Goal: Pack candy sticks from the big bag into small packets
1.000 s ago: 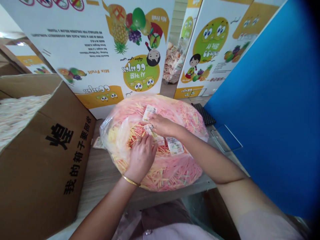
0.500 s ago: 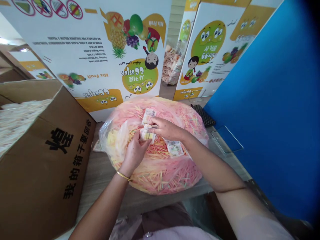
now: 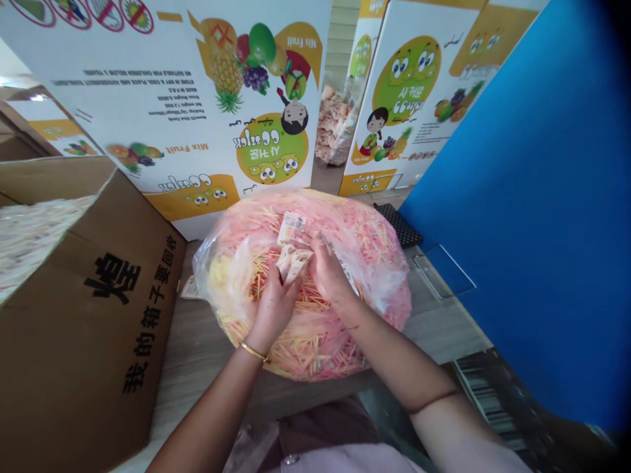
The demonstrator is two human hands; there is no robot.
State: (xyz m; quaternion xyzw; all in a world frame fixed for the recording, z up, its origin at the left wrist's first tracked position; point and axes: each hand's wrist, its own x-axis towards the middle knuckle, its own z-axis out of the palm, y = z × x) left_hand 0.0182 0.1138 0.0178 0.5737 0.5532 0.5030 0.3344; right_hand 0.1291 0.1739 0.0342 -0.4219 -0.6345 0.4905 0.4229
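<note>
A large clear plastic bag [image 3: 315, 351] packed with thin pink and yellow candy sticks lies on the wooden table [image 3: 207, 374]. My left hand [image 3: 273, 309], with a gold bangle at the wrist, and my right hand [image 3: 330, 272] meet above the bag. Between them they pinch a crumpled bunch of small printed packets [image 3: 293, 264]. Just beyond the fingers, a flat printed packet [image 3: 292, 227] rests on the bag. The bunch hides part of my fingers.
A brown cardboard box [image 3: 83, 328] with black Chinese print stands at the left, holding pale shredded filling [image 3: 29, 236]. Printed white cartons [image 3: 162, 112] stand behind the bag. A blue panel [image 3: 517, 197] rises at the right, with a black mesh mat [image 3: 399, 225] near it.
My right hand has turned its fingers upward and closed in toward my left, bunching the packets between them. The packet once lying right of my hands is now mostly hidden.
</note>
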